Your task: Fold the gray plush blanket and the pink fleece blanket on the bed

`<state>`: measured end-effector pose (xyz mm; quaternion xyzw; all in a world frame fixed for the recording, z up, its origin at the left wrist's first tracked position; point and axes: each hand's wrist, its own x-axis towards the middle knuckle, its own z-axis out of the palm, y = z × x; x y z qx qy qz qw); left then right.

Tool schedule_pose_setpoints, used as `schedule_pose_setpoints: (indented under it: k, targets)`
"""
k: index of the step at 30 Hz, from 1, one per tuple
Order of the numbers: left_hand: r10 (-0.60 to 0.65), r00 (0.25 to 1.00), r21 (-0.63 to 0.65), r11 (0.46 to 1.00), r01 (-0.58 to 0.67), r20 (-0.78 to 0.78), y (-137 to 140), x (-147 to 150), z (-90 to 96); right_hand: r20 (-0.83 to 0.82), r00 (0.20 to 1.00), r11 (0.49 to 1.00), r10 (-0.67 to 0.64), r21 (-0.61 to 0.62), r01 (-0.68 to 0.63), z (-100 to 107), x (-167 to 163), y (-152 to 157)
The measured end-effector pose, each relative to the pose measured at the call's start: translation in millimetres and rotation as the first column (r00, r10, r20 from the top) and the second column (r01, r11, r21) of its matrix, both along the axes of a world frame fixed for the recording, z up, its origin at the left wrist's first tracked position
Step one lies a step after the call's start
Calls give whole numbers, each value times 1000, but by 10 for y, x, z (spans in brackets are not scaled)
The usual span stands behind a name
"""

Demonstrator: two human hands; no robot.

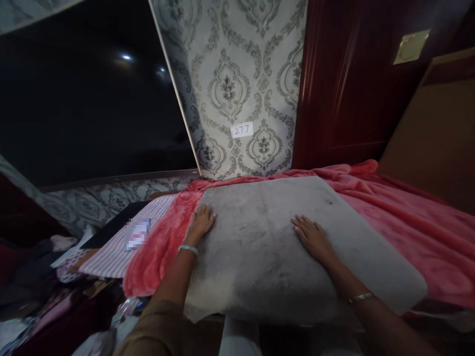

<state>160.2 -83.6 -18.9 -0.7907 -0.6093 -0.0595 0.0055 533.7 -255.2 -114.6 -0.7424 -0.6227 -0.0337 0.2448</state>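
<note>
A grey plush cloth (260, 237) lies spread out over a pink fleece blanket (401, 222), its near edge hanging over the front of the surface. My left hand (202, 221) rests flat near the cloth's left edge, fingers stretched out. On the right half of the cloth lies my right hand (310, 236), palm down with its fingers extended. Neither hand holds anything. A small dark spot shows on the cloth, toward its upper right.
Left of the blanket lies a striped cloth (111, 252) with a small blurred packet (137, 235) on it. A large dark screen (92, 99) stands behind. Clothes (29, 277) pile up at the left. A brown board (438, 128) leans at the right.
</note>
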Motion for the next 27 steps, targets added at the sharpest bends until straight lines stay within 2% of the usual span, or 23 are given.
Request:
schedule_pose_setpoints:
  k: [5, 8, 10, 11, 13, 15, 17, 19, 22, 24, 27]
  targets:
    - [83, 996, -8, 996, -83, -18, 107, 117, -135, -22, 1000, 1000, 3, -27, -3, 56, 2, -21]
    - [81, 996, -5, 997, -82, -19, 96, 106, -173, -41, 995, 991, -95, -99, 91, 176, -99, 38]
    - [78, 997, -6, 997, -78, -19, 95, 91, -164, -36, 988, 983, -147, -115, 142, 320, -298, 149]
    - [75, 997, -6, 997, -75, -20, 96, 85, -155, -28, 991, 987, -129, -100, 126, 407, -445, 231]
    - [64, 998, -1, 998, -64, -21, 99, 78, -139, -22, 1000, 998, 19, -63, -21, 590, -810, 441]
    - [44, 999, 3, 999, -44, -23, 100, 75, -130, -65, 980, 976, 190, -94, -195, 754, -1213, 691]
    - [33, 999, 4, 999, -33, -28, 102, 72, -128, -71, 960, 957, 272, -89, -278, 860, -1574, 938]
    - [30, 999, 8, 1000, -30, -35, 107, 69, -131, -77, 947, 945, 313, -75, -318, 885, -1832, 1144]
    - [25, 999, 21, 999, -24, -43, 118, 65, -142, -90, 938, 937, 334, -80, -341, 799, -1994, 1337]
    - [20, 999, 27, 999, -18, -41, 126, 65, -151, -86, 943, 938, 320, -108, -328, 717, -1964, 1400]
    - [19, 999, 32, 999, -18, -33, 136, 67, -158, -67, 969, 953, 238, -175, -246, 641, -1738, 1427]
